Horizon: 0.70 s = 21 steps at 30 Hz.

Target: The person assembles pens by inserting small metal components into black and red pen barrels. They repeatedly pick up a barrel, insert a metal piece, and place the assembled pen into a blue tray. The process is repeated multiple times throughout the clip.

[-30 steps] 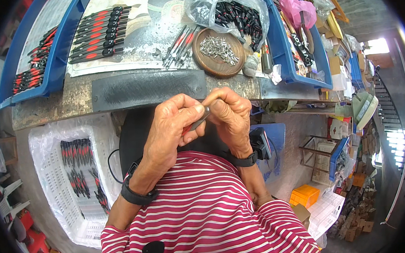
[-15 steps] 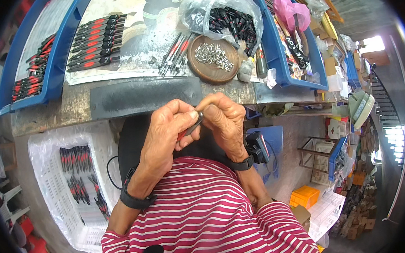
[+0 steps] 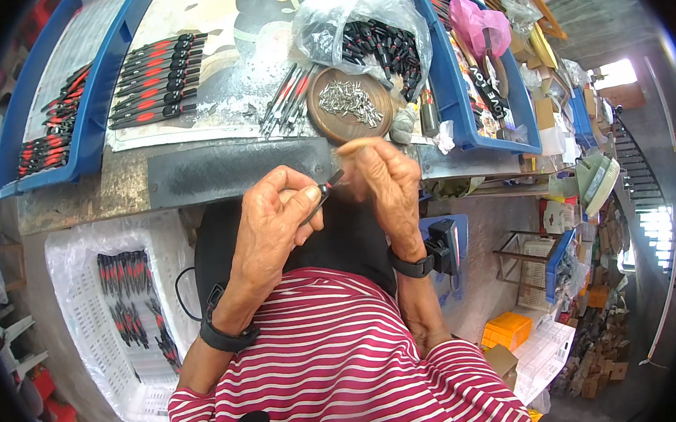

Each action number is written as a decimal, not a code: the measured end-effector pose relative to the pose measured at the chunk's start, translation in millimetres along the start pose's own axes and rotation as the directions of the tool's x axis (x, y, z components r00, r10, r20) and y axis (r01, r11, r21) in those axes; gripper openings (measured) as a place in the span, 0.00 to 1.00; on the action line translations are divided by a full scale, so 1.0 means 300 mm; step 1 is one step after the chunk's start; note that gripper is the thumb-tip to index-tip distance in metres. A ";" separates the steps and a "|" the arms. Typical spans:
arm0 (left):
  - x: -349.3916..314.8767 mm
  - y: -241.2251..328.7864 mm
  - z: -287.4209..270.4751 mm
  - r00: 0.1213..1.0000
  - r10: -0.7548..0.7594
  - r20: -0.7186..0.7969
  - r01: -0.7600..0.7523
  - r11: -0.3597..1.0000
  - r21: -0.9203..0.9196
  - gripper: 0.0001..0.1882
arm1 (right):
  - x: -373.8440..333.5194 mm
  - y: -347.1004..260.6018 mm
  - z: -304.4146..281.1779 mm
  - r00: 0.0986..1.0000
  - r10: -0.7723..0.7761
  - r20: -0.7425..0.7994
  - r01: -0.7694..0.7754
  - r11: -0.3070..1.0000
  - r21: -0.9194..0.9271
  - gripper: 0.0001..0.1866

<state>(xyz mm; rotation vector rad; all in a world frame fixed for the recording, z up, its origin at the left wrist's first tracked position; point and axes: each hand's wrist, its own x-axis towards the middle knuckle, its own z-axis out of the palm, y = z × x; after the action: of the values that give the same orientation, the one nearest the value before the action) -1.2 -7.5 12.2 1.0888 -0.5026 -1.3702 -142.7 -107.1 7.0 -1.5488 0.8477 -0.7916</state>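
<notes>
My left hand is closed around a slim black-and-red pen-shaped tool, whose black tip points up and to the right. Beside that tip is my right hand, a little apart from it. Motion smears its fingertips, so whether they pinch anything is unclear. Beyond my hands, a round wooden dish holds many small silver metal pieces. Left of the dish lie several slim silver, black and red pieces. Behind it, a clear plastic bag bulges with short black-and-red parts.
A row of black-and-red tools lies on the table. Blue trays stand at the left and right, holding more pieces. Below the table's left side sits a plastic-lined white basket with bundled tools. A black strip runs along the table edge.
My right hand has drawn away from the tool, up and to the right. More of the tool's tip shows above my left fingers, and the view has shifted slightly.
</notes>
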 end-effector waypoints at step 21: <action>-0.004 0.021 -0.016 0.998 0.048 -0.038 -0.040 0.978 0.205 0.06 | 0.193 0.091 -0.061 0.853 -0.511 0.109 0.313 0.332 -0.890 0.05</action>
<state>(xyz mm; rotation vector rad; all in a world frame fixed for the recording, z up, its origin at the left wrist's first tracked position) 5.9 -5.9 15.6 1.2636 -0.6431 -1.2739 -131.1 -168.6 -15.6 -2.7941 1.1131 -0.9221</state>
